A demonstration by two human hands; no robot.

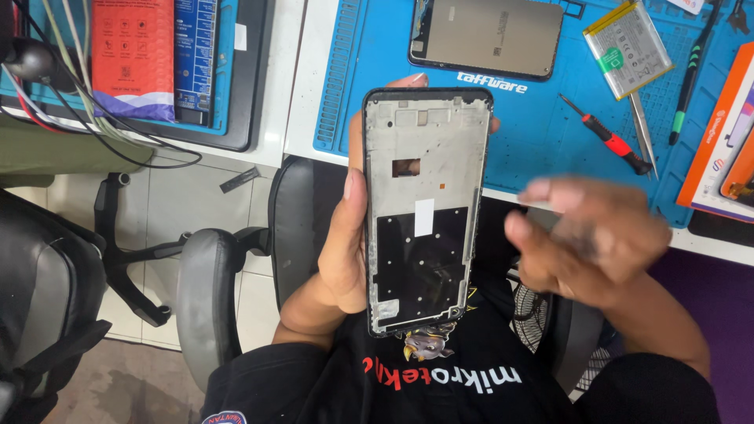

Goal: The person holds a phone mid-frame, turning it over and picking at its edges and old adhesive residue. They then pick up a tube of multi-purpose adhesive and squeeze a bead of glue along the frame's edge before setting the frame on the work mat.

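Currently the left hand (345,243) is clasping the grey-and-black stripped phone frame (424,212) upright above the lap; the right hand (585,239) is blurring, grip unreadable. Risk: one-handed hold slipping, frame dropping floorward.

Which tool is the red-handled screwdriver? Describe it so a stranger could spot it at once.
Start at the blue mat on the white desk. Right of the frame in the left hand, below the battery, lies the screwdriver, slanting down to the right. Its red and black handle sets it apart from the bare metal tweezers beside it.
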